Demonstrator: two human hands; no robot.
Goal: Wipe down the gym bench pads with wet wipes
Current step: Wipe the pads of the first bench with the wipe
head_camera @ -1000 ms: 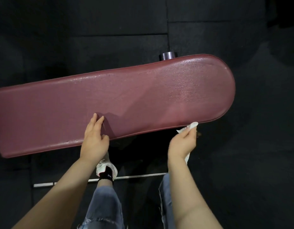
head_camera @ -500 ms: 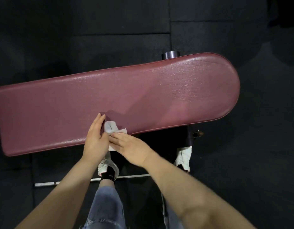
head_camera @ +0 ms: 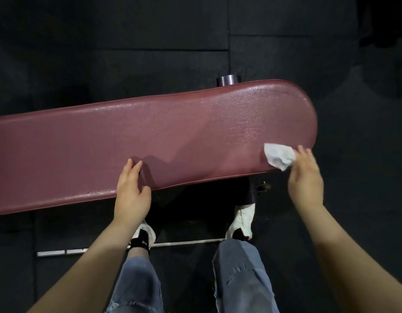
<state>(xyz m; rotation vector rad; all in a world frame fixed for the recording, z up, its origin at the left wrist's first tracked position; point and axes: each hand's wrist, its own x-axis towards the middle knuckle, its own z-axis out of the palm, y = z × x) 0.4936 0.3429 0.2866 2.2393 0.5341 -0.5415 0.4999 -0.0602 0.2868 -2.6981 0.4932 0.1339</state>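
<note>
Dim scene, dark floor (head_camera: 150,30) swallowing detail. Overhead light glints off the pad (head_camera: 252,105); the right hand (head_camera: 305,177) is slightly motion-blurred.

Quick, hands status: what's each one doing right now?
Left hand: open, fingers resting flat on the bench pad.
Right hand: open, straight fingers pressing the wet wipe against the pad.

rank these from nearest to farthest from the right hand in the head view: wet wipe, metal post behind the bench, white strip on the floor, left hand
1. wet wipe, at the right hand's fingertips on the bench pad's rounded right end.
2. metal post, beyond the pad's far edge.
3. left hand, on the pad's near edge, mid-bench.
4. white strip, on the floor by the feet; its right end lies closer, so ranks 3 and 4 are close.
</note>
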